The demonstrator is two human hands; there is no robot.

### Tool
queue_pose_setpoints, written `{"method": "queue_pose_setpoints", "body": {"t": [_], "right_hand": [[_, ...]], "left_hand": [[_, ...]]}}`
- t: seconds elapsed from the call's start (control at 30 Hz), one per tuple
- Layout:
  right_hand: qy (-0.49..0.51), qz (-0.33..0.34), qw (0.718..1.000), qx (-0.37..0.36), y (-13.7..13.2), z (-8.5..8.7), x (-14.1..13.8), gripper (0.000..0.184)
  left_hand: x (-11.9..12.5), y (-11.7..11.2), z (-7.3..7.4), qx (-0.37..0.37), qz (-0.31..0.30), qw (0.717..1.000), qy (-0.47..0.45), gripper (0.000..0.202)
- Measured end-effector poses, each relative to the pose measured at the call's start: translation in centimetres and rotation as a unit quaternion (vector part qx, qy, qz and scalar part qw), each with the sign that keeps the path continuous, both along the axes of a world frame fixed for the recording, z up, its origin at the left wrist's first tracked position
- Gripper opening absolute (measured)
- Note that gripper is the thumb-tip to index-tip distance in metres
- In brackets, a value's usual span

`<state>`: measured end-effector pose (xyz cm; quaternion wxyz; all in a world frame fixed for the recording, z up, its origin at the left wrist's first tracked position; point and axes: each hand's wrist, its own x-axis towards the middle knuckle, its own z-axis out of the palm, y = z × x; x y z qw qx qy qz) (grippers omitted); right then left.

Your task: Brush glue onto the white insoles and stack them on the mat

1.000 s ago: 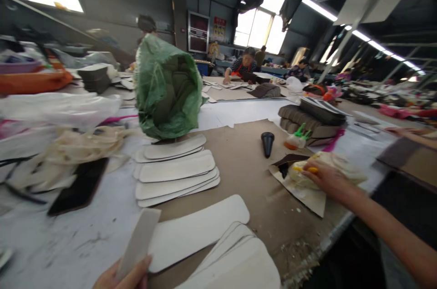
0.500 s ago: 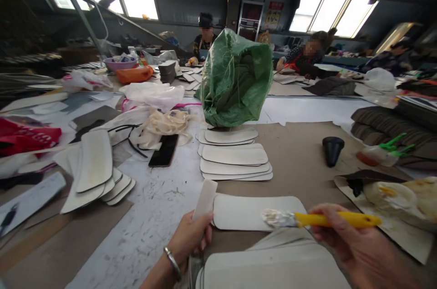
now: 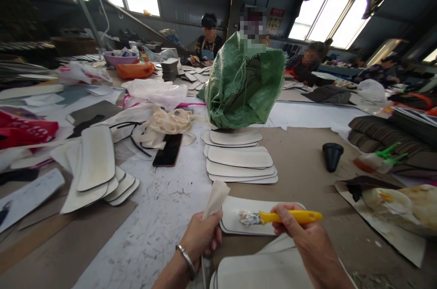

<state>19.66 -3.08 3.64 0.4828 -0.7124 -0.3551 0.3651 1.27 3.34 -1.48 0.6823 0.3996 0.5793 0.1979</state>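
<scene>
My right hand (image 3: 300,230) is closed around the yellow handle of a paint brush (image 3: 290,217). White paste coats its bristles, which lie over the left part of a white rounded panel (image 3: 235,205). In my left hand (image 3: 203,232), closed at the panel's left end, is a pale fabric strip (image 3: 215,195) that sticks up from the fingers. Part of the strip is hidden by the hand. Nearest me is a stack of white panels (image 3: 259,271), partly covered by my right forearm. Beyond the brush, more white panels (image 3: 241,157) lie in overlapping layers.
A green woven sack (image 3: 244,88) stands behind the panels. To the left are a phone (image 3: 167,150), a cream ribbon heap (image 3: 167,123) and a panel pile (image 3: 97,157). At right are a black cone (image 3: 332,157) and stacked dark pieces (image 3: 378,136). Co-workers sit farther back.
My right hand has carried the brush left along the panel. The strip in my left hand now leans farther right, and the whole view has shifted slightly.
</scene>
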Motion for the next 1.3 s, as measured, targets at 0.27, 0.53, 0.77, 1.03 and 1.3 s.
{"method": "queue_pose_setpoints", "body": {"t": [0.27,0.53,0.77,1.03,1.3], "right_hand": [[0.0,-0.012,1.0,-0.004,0.5,-0.3,-1.3,0.039],[0.013,-0.038,0.999,0.021,0.9,0.2,-2.7,0.037],[0.01,-0.02,1.0,0.003,1.0,0.3,-2.5,0.038],[-0.07,0.015,0.997,-0.031,0.7,-0.9,-0.4,0.037],[-0.325,-0.045,0.943,-0.049,-0.8,-0.1,4.5,0.037]], "left_hand": [[0.1,0.1,0.2,-0.002,-0.015,1.0,-0.019,0.046],[0.1,0.1,0.2,0.003,-0.016,0.999,-0.03,0.041],[0.0,0.2,0.1,-0.005,0.002,0.998,-0.065,0.041],[0.1,-0.5,-0.2,0.026,0.033,0.997,-0.061,0.034],[0.2,-0.7,-0.5,0.049,0.044,0.997,-0.04,0.039]]}}
